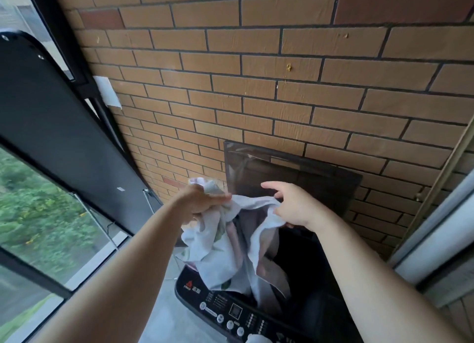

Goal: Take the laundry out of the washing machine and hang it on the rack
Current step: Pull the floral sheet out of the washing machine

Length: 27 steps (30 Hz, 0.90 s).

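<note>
Cloth (220,242) bunched tight in left hand (198,201), right hand (289,206) pinching its edge just beside, tail dangling below into washer (200,299), so best lift higher before heading rackward.

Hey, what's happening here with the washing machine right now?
A person is pulling laundry out of a top-loading washing machine whose lid stands open against the brick wall. The left hand grips a bunched end of a white patterned cloth, and the right hand holds another edge, spreading it. The cloth's lower part hangs down into the tub. No drying rack is clearly in view, so nothing is hung yet.
</note>
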### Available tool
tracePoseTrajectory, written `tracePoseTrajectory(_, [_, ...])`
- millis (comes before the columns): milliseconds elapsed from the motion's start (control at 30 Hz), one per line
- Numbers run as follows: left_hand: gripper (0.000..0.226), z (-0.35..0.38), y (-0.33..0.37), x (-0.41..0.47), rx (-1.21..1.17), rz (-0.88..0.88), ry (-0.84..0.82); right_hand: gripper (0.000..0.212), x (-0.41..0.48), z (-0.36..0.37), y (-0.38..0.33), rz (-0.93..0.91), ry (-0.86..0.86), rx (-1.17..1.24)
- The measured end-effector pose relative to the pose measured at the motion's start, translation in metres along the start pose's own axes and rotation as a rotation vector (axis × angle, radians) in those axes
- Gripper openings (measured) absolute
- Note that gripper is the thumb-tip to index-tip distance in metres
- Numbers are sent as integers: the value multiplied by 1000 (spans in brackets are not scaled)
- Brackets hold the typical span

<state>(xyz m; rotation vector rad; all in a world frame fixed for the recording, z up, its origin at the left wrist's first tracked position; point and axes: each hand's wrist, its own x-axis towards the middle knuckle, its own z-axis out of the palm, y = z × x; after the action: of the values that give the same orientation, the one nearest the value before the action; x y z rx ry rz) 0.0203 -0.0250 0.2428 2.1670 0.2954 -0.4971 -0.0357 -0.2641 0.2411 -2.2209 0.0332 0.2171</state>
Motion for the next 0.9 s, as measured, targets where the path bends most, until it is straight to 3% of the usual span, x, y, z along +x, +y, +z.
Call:
tracePoseTrajectory(100, [69,-3,-4,-11,-317,-38,-130,79,0,6,1,-156,68,-88])
tracePoseTrajectory(200, [71,0,-8,-21,-460,-17,-169,58,0,13,3,-216,-6,87])
tracePoseTrajectory(400, [13,2,-24,-37,48,199,231,38,0,28,3,-131,-162,238])
tracePoseTrajectory(500, [19,7,-30,-41,339,380,419,47,-3,33,8,-219,-246,73])
tracePoseTrajectory(633, [3,13,-39,-45,356,339,481,30,-7,41,6,-328,-185,-80])
tracePoseTrajectory(767, [33,19,-43,-58,206,270,410,7,-17,45,2,-406,-192,-123])
tracePoseTrajectory(900, [51,21,-46,-76,-108,195,305,35,-25,48,6,-436,-172,-241])
